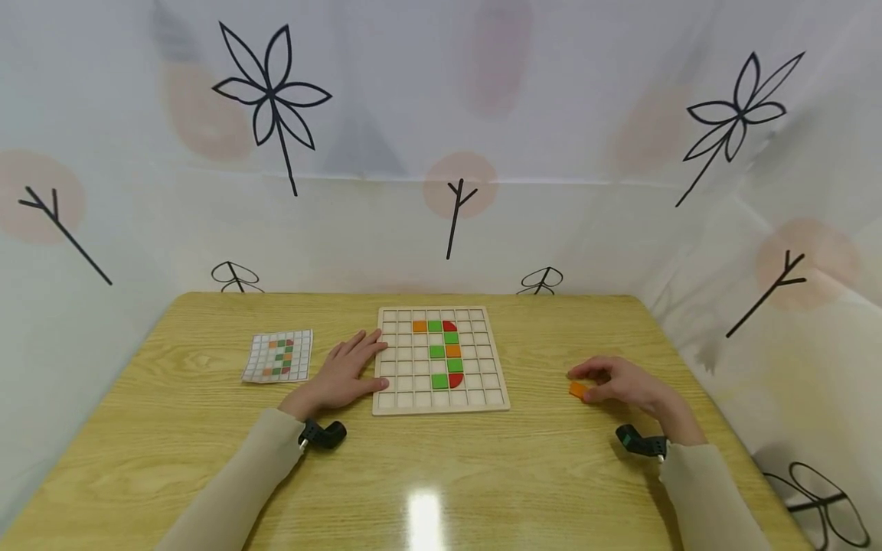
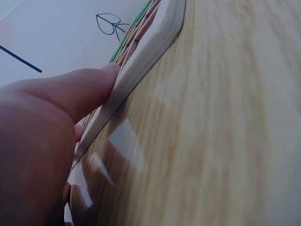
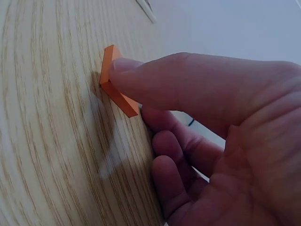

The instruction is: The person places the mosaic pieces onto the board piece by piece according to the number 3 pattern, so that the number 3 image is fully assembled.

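A pale wooden grid board lies flat on the table, holding several green, orange and red tiles. Straight and spread, the fingers of my left hand rest at its left edge. In the left wrist view, the thumb touches the board's rim. To the right of the board, my right hand holds a small orange square tile down at the tabletop. The right wrist view has the thumb pressed on this orange tile, with the index fingertip mostly hidden and the other fingers curled.
A printed pattern card with a coloured grid lies left of my left hand. The wooden table reaches back to a patterned cloth wall, which also rises on both sides.
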`<state>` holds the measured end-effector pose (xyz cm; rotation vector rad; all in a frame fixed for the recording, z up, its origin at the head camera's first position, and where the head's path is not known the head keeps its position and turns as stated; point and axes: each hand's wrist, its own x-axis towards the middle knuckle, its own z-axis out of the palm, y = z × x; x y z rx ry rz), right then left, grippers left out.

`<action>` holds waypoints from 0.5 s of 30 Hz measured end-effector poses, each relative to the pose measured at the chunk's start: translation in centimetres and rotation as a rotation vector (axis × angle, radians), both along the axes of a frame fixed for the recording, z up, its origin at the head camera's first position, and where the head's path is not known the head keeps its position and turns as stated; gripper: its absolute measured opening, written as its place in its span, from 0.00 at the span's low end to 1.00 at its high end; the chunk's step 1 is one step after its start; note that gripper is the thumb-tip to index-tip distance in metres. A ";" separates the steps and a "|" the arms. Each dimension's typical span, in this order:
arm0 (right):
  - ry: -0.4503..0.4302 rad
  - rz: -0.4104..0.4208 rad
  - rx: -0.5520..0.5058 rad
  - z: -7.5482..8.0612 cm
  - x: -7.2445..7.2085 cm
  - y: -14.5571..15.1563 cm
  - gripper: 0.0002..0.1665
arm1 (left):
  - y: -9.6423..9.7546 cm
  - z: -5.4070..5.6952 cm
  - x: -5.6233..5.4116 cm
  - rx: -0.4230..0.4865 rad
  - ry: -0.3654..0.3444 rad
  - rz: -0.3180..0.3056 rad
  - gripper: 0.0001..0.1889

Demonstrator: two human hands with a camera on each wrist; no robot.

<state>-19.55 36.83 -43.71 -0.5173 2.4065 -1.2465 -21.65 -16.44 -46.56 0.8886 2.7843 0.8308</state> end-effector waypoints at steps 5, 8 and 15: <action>-0.028 0.006 0.006 0.1 0.0 -0.1 0.27 | 0.0 0.1 0.0 -0.002 0.004 0.001 0.37; -0.032 0.021 -0.007 0.2 0.0 -0.2 0.27 | 0.0 0.1 0.1 -0.001 0.000 0.002 0.37; -0.030 0.017 -0.014 0.4 0.1 -0.4 0.26 | 0.0 0.1 0.0 -0.005 0.002 0.002 0.37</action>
